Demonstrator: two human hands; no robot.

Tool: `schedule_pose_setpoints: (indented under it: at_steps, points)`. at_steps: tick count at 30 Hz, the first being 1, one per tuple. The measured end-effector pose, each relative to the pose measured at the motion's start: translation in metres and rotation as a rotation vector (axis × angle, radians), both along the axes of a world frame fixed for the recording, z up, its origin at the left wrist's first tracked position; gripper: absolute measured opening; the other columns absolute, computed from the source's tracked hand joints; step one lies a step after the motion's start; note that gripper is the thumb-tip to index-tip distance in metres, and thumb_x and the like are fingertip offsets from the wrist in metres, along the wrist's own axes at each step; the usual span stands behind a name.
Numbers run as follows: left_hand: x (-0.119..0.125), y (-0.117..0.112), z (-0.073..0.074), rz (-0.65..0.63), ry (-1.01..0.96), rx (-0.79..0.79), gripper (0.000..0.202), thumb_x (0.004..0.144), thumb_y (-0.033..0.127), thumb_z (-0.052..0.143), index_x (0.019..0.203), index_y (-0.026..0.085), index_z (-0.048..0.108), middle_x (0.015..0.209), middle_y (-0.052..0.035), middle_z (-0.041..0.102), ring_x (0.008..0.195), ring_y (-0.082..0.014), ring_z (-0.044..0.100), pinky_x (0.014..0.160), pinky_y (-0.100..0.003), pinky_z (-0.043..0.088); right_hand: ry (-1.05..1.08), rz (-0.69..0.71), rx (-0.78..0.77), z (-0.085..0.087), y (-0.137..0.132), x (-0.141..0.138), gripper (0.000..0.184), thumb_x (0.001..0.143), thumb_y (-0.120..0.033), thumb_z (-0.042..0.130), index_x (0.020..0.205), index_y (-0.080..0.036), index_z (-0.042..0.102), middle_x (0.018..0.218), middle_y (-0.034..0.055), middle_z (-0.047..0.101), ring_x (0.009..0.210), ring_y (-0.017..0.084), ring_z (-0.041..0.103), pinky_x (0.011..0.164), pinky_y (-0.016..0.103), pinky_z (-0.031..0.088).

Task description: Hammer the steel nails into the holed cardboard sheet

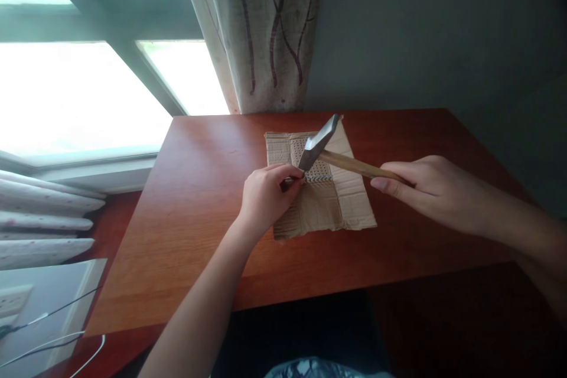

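My right hand (pixel 436 189) is wrapped round the wooden handle of a hammer (pixel 318 143). The metal head slants down to the fingertips of my left hand (pixel 269 194). Those fingers are pinched together at the left side of a panel with rows of small holes (pixel 319 169); whatever they hold is too small to make out. A row of small shiny pieces (pixel 319 179) runs along the panel's near edge. Beneath it all lies a creased sheet of cardboard (pixel 354 198). The hammer head covers part of the panel.
The reddish-brown wooden table (pixel 199 201) carries the cardboard near its middle. Behind it hangs a patterned curtain (pixel 266 29), with a bright window (pixel 80 88) at the left. Cables (pixel 57 339) and a wall socket (pixel 15 302) are at the lower left.
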State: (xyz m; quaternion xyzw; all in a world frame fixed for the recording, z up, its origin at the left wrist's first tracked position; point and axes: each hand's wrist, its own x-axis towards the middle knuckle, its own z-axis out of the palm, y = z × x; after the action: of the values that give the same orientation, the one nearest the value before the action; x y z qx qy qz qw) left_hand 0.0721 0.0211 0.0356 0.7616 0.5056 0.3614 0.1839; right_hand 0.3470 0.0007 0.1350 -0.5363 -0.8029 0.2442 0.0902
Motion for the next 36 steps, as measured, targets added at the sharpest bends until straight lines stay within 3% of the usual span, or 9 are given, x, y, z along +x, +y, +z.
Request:
schedule_pose_setpoints:
  at_steps: [4, 10, 14, 22, 29, 36]
  points:
    - [-0.0002, 0.0001, -0.0010, -0.007, -0.009, -0.002, 0.007, 0.082, 0.019, 0.068, 0.081, 0.022, 0.074, 0.076, 0.0005, 0.075, 0.059, -0.0120, 0.060, 0.054, -0.023, 0.042, 0.019, -0.031, 0.047, 0.0009, -0.0011, 0.0023, 0.056, 0.092, -0.070, 0.047, 0.060, -0.024, 0.046, 0.048, -0.0015, 0.043, 0.042, 0.014, 0.039, 0.046, 0.032, 0.025]
    - [-0.0012, 0.0016, -0.0011, 0.006, -0.005, -0.034, 0.006, 0.081, 0.019, 0.069, 0.083, 0.022, 0.074, 0.075, 0.0007, 0.073, 0.059, -0.0119, 0.058, 0.056, -0.024, 0.041, -0.015, -0.018, -0.015, -0.0056, -0.0033, 0.0006, 0.052, 0.095, -0.066, 0.046, 0.065, -0.024, 0.052, 0.052, -0.0011, 0.050, 0.046, 0.015, 0.046, 0.048, 0.032, 0.029]
    - [-0.0020, -0.0001, 0.0005, -0.017, -0.010, -0.008, 0.008, 0.084, 0.022, 0.067, 0.086, 0.021, 0.074, 0.084, -0.0010, 0.073, 0.059, -0.0106, 0.056, 0.055, -0.024, 0.041, -0.003, -0.033, -0.040, -0.0078, -0.0039, 0.0005, 0.051, 0.095, -0.064, 0.048, 0.065, -0.023, 0.053, 0.052, -0.0015, 0.049, 0.046, 0.014, 0.045, 0.048, 0.032, 0.029]
    - [-0.0020, 0.0002, 0.0009, -0.003, 0.084, 0.087, 0.011, 0.088, 0.023, 0.065, 0.085, 0.024, 0.075, 0.087, -0.0016, 0.074, 0.083, -0.0179, 0.064, 0.071, -0.030, 0.047, -0.012, -0.035, -0.039, -0.0045, -0.0037, 0.0002, 0.051, 0.095, -0.064, 0.047, 0.066, -0.023, 0.053, 0.052, -0.0019, 0.048, 0.047, 0.014, 0.044, 0.049, 0.031, 0.028]
    - [-0.0046, 0.0048, -0.0032, -0.053, 0.065, 0.059, 0.010, 0.090, 0.026, 0.065, 0.085, 0.023, 0.073, 0.088, -0.0018, 0.075, 0.083, -0.0187, 0.064, 0.078, -0.034, 0.048, -0.067, -0.074, 0.010, 0.0006, -0.0078, -0.0022, 0.054, 0.096, -0.064, 0.046, 0.064, -0.021, 0.044, 0.053, -0.0034, 0.045, 0.048, 0.012, 0.041, 0.051, 0.029, 0.027]
    - [-0.0039, 0.0046, -0.0021, -0.057, 0.050, 0.067, 0.008, 0.088, 0.023, 0.067, 0.082, 0.023, 0.073, 0.086, -0.0009, 0.075, 0.082, -0.0188, 0.065, 0.077, -0.034, 0.048, -0.077, -0.032, -0.064, -0.0005, -0.0065, -0.0050, 0.052, 0.098, -0.063, 0.043, 0.068, -0.021, 0.052, 0.054, -0.0030, 0.048, 0.050, 0.012, 0.045, 0.051, 0.029, 0.030]
